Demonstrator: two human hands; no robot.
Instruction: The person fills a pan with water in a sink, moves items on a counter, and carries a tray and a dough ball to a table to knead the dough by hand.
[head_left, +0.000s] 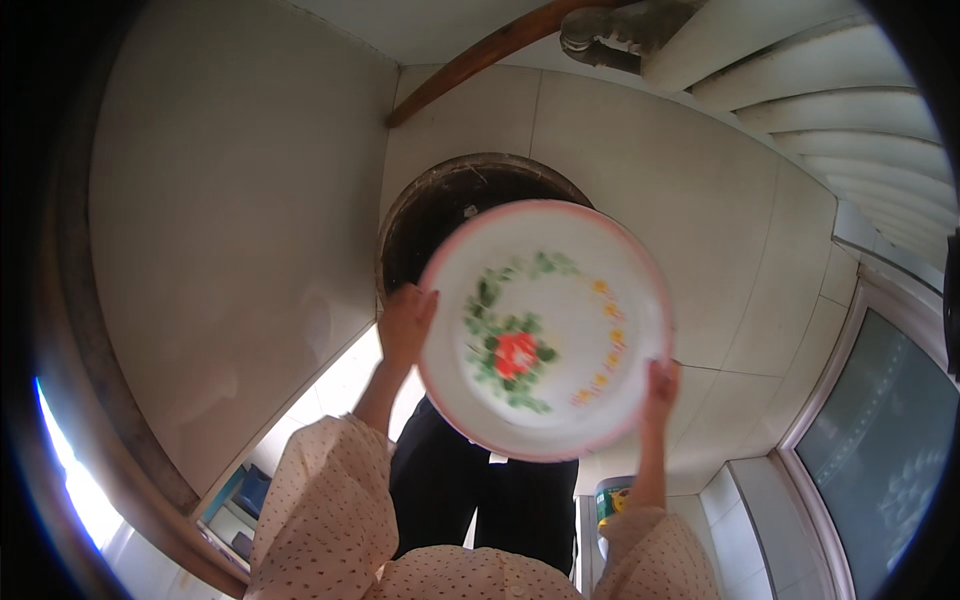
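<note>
Both of my hands hold a round white enamel tray (551, 330) with a pink rim, painted with a red flower, green leaves and small yellow flowers. My left hand (407, 319) grips its left edge, and my right hand (661, 386) its lower right edge. The tray is tilted, its painted face towards me. Behind it stands a large dark round vessel (420, 225), partly covered by the tray; a small pale bit shows inside.
A wooden pole (480, 64) and a white radiator (832, 105) are above. A pale panel (240, 225) stands at left. A green printed container (611, 499) is beside my right forearm. At right is a framed frosted glass panel (874, 442).
</note>
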